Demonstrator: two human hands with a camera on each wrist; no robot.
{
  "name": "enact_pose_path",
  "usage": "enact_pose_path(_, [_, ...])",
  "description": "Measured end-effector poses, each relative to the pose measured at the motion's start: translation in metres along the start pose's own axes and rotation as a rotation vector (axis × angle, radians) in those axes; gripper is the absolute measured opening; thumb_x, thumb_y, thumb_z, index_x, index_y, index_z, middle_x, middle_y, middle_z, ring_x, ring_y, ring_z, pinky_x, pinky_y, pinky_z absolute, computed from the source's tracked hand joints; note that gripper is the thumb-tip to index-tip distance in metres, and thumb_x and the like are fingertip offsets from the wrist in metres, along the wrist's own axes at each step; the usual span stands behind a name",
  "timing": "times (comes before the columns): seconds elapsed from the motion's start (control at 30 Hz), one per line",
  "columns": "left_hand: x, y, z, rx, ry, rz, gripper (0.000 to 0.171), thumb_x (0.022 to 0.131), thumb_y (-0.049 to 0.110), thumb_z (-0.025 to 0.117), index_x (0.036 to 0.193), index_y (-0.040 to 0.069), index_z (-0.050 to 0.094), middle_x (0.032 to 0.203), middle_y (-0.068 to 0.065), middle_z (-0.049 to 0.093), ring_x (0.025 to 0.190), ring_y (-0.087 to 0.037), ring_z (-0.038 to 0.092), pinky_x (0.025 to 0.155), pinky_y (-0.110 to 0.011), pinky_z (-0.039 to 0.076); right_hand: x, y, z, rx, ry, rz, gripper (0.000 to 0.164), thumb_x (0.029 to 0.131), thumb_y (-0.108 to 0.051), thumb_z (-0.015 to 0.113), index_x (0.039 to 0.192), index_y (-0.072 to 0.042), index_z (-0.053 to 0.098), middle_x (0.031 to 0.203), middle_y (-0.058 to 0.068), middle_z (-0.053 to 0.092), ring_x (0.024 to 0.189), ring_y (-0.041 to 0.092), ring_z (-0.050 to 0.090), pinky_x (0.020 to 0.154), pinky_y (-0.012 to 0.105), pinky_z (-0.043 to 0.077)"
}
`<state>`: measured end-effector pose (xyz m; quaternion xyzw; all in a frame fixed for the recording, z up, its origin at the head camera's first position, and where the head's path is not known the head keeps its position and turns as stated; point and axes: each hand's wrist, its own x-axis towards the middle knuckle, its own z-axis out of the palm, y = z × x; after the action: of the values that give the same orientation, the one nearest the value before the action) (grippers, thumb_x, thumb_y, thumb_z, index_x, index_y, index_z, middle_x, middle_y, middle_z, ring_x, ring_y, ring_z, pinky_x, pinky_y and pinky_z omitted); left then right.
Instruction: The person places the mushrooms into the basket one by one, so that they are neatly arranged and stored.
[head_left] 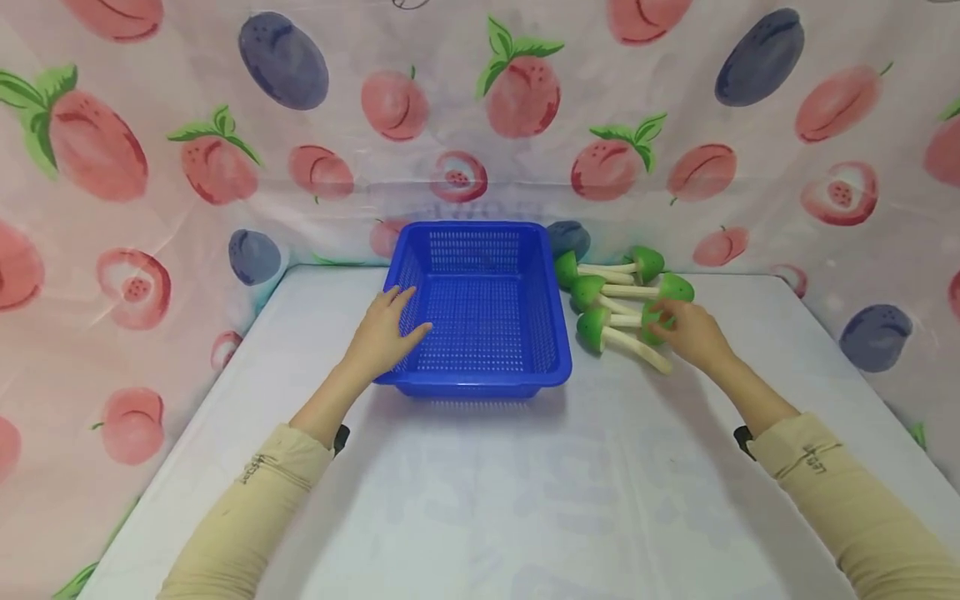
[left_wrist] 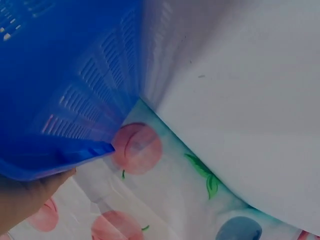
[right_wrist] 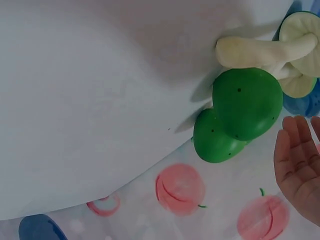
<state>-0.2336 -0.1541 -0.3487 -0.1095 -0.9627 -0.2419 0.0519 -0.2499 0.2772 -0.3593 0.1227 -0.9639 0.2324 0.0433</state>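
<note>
My left hand (head_left: pixel 382 333) is at the left side of a blue plastic basket (head_left: pixel 472 379), fingers spread and relaxed over the rim, thumb pointing inward. In the left wrist view, part of that hand (left_wrist: pixel 30 200) shows right by the basket's rim. Several toy mushrooms with green caps and cream stems lie in a pile to the basket's right, among them a front mushroom (head_left: pixel 592 330). Over the pile's right side, my right hand (head_left: pixel 693 333) has its fingertips at a green cap. The right wrist view shows its fingers extended beside two dotted green caps (right_wrist: pixel 247 102).
Both hands work over a white-covered table (head_left: pixel 480 500). Behind and at the sides rises a fruit-print cloth (head_left: pixel 330 225), meeting the table's far edge close behind the basket and the mushrooms. The basket's perforated floor (head_left: pixel 472 321) shows bare.
</note>
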Motion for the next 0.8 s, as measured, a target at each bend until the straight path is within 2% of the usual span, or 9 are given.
enact_pose_path(0.1, [-0.004, 0.001, 0.002, 0.022, -0.027, -0.028, 0.075, 0.092, 0.04, 0.056, 0.147, -0.001, 0.026, 0.151, -0.03, 0.021, 0.141, -0.049, 0.01, 0.112, -0.06, 0.019, 0.002, 0.0, 0.005, 0.001, -0.027, -0.005, 0.03, 0.09, -0.012, 0.06, 0.111, 0.009, 0.059, 0.093, 0.028, 0.064, 0.082, 0.038, 0.063, 0.072, 0.051, 0.05])
enact_pose_path(0.2, [-0.007, 0.001, 0.004, 0.067, -0.059, -0.061, 0.081, 0.092, 0.044, 0.054, 0.148, -0.005, 0.019, 0.151, -0.035, 0.014, 0.14, -0.052, 0.004, 0.112, -0.061, 0.018, 0.004, 0.001, 0.012, 0.011, -0.046, -0.022, 0.029, 0.089, -0.01, 0.06, 0.11, 0.01, 0.059, 0.092, 0.027, 0.065, 0.082, 0.037, 0.063, 0.073, 0.051, 0.05])
enact_pose_path(0.37, [-0.01, -0.004, 0.009, 0.114, -0.135, -0.102, 0.088, 0.094, 0.05, 0.048, 0.148, -0.007, 0.009, 0.152, -0.034, 0.004, 0.141, -0.05, 0.0, 0.111, -0.06, 0.019, 0.008, 0.0, 0.023, 0.006, -0.065, -0.07, 0.028, 0.088, -0.009, 0.061, 0.109, 0.01, 0.06, 0.092, 0.026, 0.066, 0.084, 0.037, 0.063, 0.076, 0.051, 0.05])
enact_pose_path(0.6, [-0.011, -0.007, 0.012, 0.111, -0.102, -0.081, 0.082, 0.095, 0.047, 0.047, 0.148, -0.006, 0.014, 0.152, -0.033, 0.008, 0.142, -0.047, 0.005, 0.11, -0.06, 0.024, 0.011, -0.001, 0.033, -0.05, -0.066, -0.063, 0.027, 0.088, -0.01, 0.061, 0.106, 0.009, 0.061, 0.085, 0.022, 0.066, 0.079, 0.032, 0.062, 0.074, 0.048, 0.05])
enact_pose_path(0.8, [-0.009, -0.006, 0.011, 0.112, -0.071, -0.088, 0.079, 0.094, 0.044, 0.049, 0.147, -0.006, 0.018, 0.152, -0.033, 0.013, 0.143, -0.046, 0.009, 0.109, -0.06, 0.026, 0.015, -0.001, 0.038, -0.084, -0.089, -0.049, 0.027, 0.087, -0.01, 0.061, 0.106, 0.01, 0.061, 0.086, 0.023, 0.066, 0.079, 0.033, 0.062, 0.072, 0.047, 0.05])
